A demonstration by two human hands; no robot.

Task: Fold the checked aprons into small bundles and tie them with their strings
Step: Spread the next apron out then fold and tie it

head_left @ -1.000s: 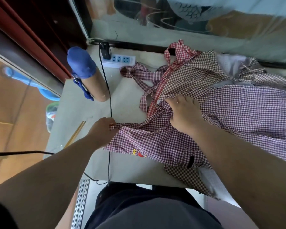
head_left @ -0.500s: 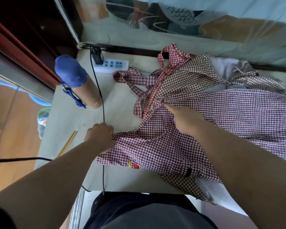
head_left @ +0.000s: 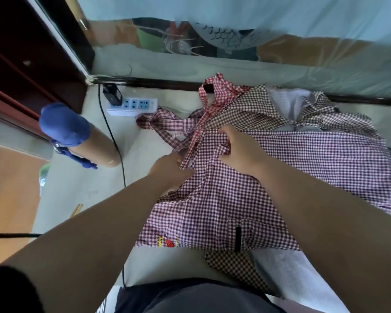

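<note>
Head view: the left hand [head_left: 167,171] has pulled the purple-and-white checked cloth apron [head_left: 212,211] edge in beside the fingers of the right hand [head_left: 242,152], both hands pinching cloth, starting a fold.

Both hands [head_left: 239,152] grip the checked apron [head_left: 224,199].

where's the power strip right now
In the head view the power strip lies on the table, far left by the back edge, just left of the checked strings and beyond the blue-capped tube.
</note>
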